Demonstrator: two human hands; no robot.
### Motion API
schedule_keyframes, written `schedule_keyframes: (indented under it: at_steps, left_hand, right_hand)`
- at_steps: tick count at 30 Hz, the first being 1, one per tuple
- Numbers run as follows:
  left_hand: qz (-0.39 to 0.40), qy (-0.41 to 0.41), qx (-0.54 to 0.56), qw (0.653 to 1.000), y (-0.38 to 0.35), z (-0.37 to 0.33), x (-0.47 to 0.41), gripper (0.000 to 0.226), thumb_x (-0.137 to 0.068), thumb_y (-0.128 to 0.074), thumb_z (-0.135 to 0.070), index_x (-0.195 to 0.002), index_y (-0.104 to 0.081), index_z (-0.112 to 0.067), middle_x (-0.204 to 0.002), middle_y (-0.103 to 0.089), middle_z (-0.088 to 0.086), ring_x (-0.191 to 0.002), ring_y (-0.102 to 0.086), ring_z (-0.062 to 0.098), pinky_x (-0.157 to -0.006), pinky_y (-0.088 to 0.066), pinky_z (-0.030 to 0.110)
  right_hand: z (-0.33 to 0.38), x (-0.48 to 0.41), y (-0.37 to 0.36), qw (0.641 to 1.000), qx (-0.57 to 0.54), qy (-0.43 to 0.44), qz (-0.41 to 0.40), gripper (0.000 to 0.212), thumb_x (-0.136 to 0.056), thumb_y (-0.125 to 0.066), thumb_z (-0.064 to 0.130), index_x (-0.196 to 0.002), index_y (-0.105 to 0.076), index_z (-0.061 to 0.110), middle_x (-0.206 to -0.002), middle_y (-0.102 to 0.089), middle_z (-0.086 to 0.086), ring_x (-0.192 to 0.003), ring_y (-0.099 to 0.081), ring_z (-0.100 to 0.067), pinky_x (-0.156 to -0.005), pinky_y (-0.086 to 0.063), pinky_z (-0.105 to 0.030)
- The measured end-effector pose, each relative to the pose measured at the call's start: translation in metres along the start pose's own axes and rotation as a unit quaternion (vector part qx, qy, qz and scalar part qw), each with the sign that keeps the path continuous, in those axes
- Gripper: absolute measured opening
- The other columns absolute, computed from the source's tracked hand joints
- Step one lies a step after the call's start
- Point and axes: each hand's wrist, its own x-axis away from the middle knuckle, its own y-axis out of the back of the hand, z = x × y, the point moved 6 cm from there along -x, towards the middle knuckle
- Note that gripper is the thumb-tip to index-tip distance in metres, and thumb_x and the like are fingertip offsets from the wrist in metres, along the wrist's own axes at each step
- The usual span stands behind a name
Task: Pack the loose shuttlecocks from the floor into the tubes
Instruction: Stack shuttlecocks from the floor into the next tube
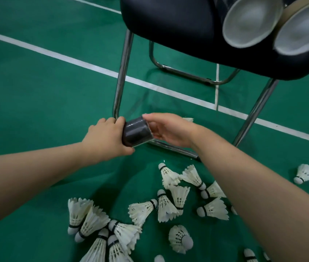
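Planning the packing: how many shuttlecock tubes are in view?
3. A dark cylindrical tube is held in the left hand, the right hand at its mouth. Two tan tubes with translucent caps lie on the black padded chair seat. More may be hidden.

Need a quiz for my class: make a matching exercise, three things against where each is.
1 dark tube
2 capped tubes
3 shuttlecocks

A on the floor
B on the chair
C in the left hand

Pairs: 1-C, 2-B, 3-A
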Motion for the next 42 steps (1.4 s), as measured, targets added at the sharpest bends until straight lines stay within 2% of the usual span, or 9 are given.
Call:
schedule_keyframes:
  at_steps: [4,7,16,21,24,26,30,37,42]
  left_hand:
    - [-0.009,-0.022,-0.039,0.999,0.001,0.003,0.014,0.066,-0.065,-0.065,-0.062,-0.112,-0.044,-0.020,-0.109,-0.054,0.002,-0.102,-0.048,0.025,-0.082,-0.042,0.038]
    - [-0.011,-0.044,-0.068,0.997,-0.001,0.003,0.019,0.066,-0.067,-0.062,-0.064,-0.113,-0.043,-0.021,-0.109,-0.052,0.000,-0.102,-0.048,0.023,-0.081,-0.041,0.037]
    - [0.021,-0.029,-0.063,0.997,-0.009,0.000,0.011,0.059,-0.068,-0.061,-0.067,-0.097,-0.033,-0.024,-0.105,-0.054,0.001,-0.100,-0.050,0.024,-0.079,-0.042,0.036]
    - [0.031,-0.039,-0.072,0.996,-0.015,-0.001,0.002,0.064,-0.067,-0.060,-0.070,-0.104,-0.039,-0.022,-0.107,-0.055,0.001,-0.100,-0.051,0.023,-0.080,-0.044,0.036]
    - [0.031,-0.048,-0.083,0.995,-0.019,0.000,-0.007,0.071,-0.067,-0.057,-0.075,-0.112,-0.042,-0.022,-0.106,-0.057,0.001,-0.098,-0.052,0.023,-0.081,-0.046,0.035]
    - [0.036,-0.052,-0.089,0.994,-0.022,0.000,-0.013,0.074,-0.067,-0.055,-0.077,-0.115,-0.042,-0.022,-0.107,-0.057,0.000,-0.098,-0.053,0.022,-0.081,-0.046,0.034]
    - [0.037,-0.049,-0.086,0.994,-0.024,0.002,-0.025,0.075,-0.066,-0.053,-0.079,-0.115,-0.043,-0.024,-0.105,-0.058,-0.001,-0.096,-0.054,0.021,-0.080,-0.047,0.034]
    - [0.030,-0.048,-0.060,0.997,-0.028,0.005,-0.034,0.075,-0.064,-0.056,-0.078,-0.114,-0.046,-0.022,-0.102,-0.058,0.000,-0.092,-0.053,0.021,-0.076,-0.045,0.034]
    - [0.041,-0.073,-0.065,0.994,-0.034,0.000,-0.029,0.079,-0.064,-0.054,-0.079,-0.121,-0.045,-0.025,-0.103,-0.058,-0.002,-0.094,-0.053,0.020,-0.079,-0.045,0.033]
  right_hand:
    - [-0.002,0.006,-0.024,0.993,0.079,-0.030,0.077,0.015,-0.096,-0.044,0.013,-0.099,-0.058,0.012,-0.095,-0.063,-0.001,-0.084,-0.061,-0.010,-0.077,-0.049,-0.012]
    - [-0.016,0.003,-0.022,0.995,0.067,-0.044,0.067,0.018,-0.094,-0.046,0.011,-0.109,-0.055,0.008,-0.102,-0.062,-0.006,-0.090,-0.060,-0.015,-0.089,-0.045,-0.020]
    - [-0.049,0.011,0.062,0.967,-0.144,-0.015,-0.211,0.028,-0.094,-0.046,0.028,-0.085,-0.066,0.011,-0.074,-0.071,0.000,-0.079,-0.065,-0.015,-0.071,-0.047,-0.027]
    - [-0.084,0.021,0.114,0.935,-0.136,-0.076,-0.319,0.021,-0.091,-0.055,0.020,-0.108,-0.061,0.009,-0.087,-0.064,-0.003,-0.091,-0.062,-0.017,-0.080,-0.048,-0.027]
    - [-0.099,0.020,0.139,0.915,-0.062,-0.135,-0.375,0.035,-0.091,-0.056,0.021,-0.123,-0.054,0.008,-0.118,-0.059,-0.004,-0.121,-0.050,-0.021,-0.093,-0.042,-0.033]
    - [-0.098,0.016,0.152,0.907,0.035,-0.170,-0.384,0.043,-0.092,-0.053,0.020,-0.133,-0.048,0.007,-0.137,-0.048,-0.009,-0.128,-0.042,-0.026,-0.101,-0.037,-0.037]
    - [-0.085,0.000,0.167,0.901,0.162,-0.171,-0.365,0.041,-0.095,-0.049,0.017,-0.135,-0.048,0.014,-0.142,-0.042,-0.010,-0.129,-0.039,-0.029,-0.104,-0.031,-0.033]
    - [-0.086,-0.032,0.171,0.916,0.080,-0.146,-0.365,0.042,-0.092,-0.053,0.021,-0.135,-0.049,0.022,-0.140,-0.041,-0.007,-0.125,-0.039,-0.022,-0.088,-0.025,-0.025]
    - [-0.091,-0.047,0.168,0.915,0.005,-0.145,-0.376,0.051,-0.092,-0.056,0.019,-0.140,-0.039,0.013,-0.138,-0.041,-0.006,-0.123,-0.038,-0.020,-0.095,-0.027,-0.028]
